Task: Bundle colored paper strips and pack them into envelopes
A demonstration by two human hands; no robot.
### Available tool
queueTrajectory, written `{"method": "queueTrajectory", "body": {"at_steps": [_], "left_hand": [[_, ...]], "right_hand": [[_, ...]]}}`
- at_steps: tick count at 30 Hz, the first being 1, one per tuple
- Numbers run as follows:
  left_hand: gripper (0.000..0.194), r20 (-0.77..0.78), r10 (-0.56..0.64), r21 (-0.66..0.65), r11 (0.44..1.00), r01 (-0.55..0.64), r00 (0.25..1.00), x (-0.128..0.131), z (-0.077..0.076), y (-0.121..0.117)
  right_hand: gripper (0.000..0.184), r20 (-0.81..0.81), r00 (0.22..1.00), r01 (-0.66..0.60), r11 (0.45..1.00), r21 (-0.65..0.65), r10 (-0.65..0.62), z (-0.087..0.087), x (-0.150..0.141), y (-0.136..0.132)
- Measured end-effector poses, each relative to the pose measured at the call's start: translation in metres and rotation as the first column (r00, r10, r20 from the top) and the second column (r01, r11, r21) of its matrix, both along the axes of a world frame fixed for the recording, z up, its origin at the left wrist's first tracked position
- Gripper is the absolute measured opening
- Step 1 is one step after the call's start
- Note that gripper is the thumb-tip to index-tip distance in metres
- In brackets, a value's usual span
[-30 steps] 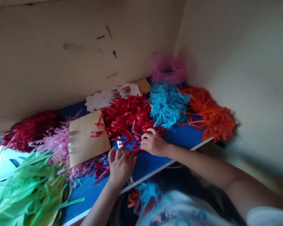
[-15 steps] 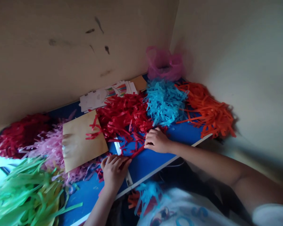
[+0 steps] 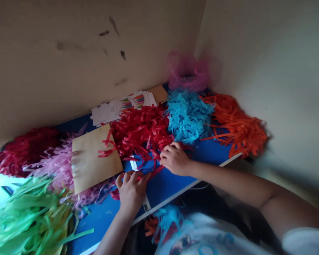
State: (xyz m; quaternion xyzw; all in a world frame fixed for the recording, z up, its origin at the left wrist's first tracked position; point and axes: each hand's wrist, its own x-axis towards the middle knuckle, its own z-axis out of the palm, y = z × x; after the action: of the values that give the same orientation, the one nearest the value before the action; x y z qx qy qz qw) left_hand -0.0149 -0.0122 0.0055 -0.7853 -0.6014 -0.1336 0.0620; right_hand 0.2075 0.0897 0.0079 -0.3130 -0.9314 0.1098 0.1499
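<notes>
My right hand (image 3: 174,159) rests at the near edge of a heap of red paper strips (image 3: 140,131), its fingers curled over some strips. My left hand (image 3: 131,193) lies below that heap, fingers spread, over a few loose red strips on the blue tabletop (image 3: 162,191). To the left of my left hand is a kraft paper envelope (image 3: 94,159), with red strips lying across its right edge. Turquoise paper strips (image 3: 188,115) touch the red heap on its far side.
Orange strips (image 3: 236,129), pink strips (image 3: 54,166), dark red strips (image 3: 26,152) and green strips (image 3: 32,216) lie around. White printed cards (image 3: 111,109) and a pink plastic bag (image 3: 187,72) sit against the wall (image 3: 69,63). The table's white edge (image 3: 175,198) runs below my hands.
My left hand has shifted down, away from the heap, and its fingers have spread. The taut red strip between my hands is gone. My right hand has barely moved.
</notes>
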Motion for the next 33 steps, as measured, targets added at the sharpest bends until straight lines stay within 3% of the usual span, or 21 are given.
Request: {"method": "queueTrajectory", "body": {"at_steps": [2, 4, 7, 9, 13, 18, 21, 24, 27, 33], "left_hand": [[0.032, -0.043, -0.042, 0.009, 0.999, 0.043, 0.998, 0.001, 0.003, -0.002], [0.040, -0.059, -0.068, -0.003, 0.998, 0.068, 0.996, 0.004, 0.007, -0.004], [0.031, -0.061, -0.073, 0.027, 0.997, 0.075, 0.995, 0.013, 0.011, -0.005], [0.019, -0.060, -0.059, 0.079, 0.995, 0.064, 0.996, 0.020, 0.012, -0.006], [0.016, -0.091, -0.028, 0.164, 0.986, 0.042, 0.995, 0.026, 0.009, -0.007], [0.023, -0.093, -0.125, 0.224, 0.964, 0.143, 0.988, 0.012, -0.004, -0.010], [0.024, -0.060, -0.182, 0.206, 0.960, 0.191, 0.981, 0.000, -0.010, -0.010], [0.016, 0.084, -0.150, 0.187, 0.973, 0.132, 0.985, -0.005, -0.013, -0.007], [0.016, 0.221, -0.102, 0.100, 0.992, 0.082, 0.970, -0.005, -0.012, -0.003], [0.017, 0.184, -0.003, 0.026, 1.000, -0.001, 0.983, 0.000, -0.013, 0.002]], "right_hand": [[0.014, -0.012, 0.988, -0.148, 0.976, 0.161, 0.152, -0.002, 0.003, -0.002], [0.018, -0.016, 0.974, -0.213, 0.940, 0.267, 0.226, -0.006, 0.003, -0.002], [0.025, 0.018, 0.966, -0.247, 0.903, 0.351, 0.258, -0.010, 0.000, 0.000], [0.026, 0.028, 0.964, -0.255, 0.899, 0.356, 0.263, -0.011, -0.003, 0.001], [0.016, -0.056, 0.982, -0.160, 0.953, 0.256, 0.180, -0.007, -0.010, -0.002], [0.026, -0.003, 0.970, -0.227, 0.914, 0.337, 0.242, -0.013, -0.010, -0.012], [0.024, -0.067, 0.974, -0.202, 0.963, 0.177, 0.217, -0.021, -0.001, -0.008], [0.015, -0.146, 0.982, -0.122, 0.992, 0.015, 0.122, -0.026, 0.011, 0.000], [0.013, -0.157, 0.985, -0.075, 0.996, -0.038, 0.068, -0.026, 0.018, 0.006], [0.013, -0.123, 0.992, -0.005, 0.986, -0.170, -0.016, -0.015, 0.012, 0.003]]}}
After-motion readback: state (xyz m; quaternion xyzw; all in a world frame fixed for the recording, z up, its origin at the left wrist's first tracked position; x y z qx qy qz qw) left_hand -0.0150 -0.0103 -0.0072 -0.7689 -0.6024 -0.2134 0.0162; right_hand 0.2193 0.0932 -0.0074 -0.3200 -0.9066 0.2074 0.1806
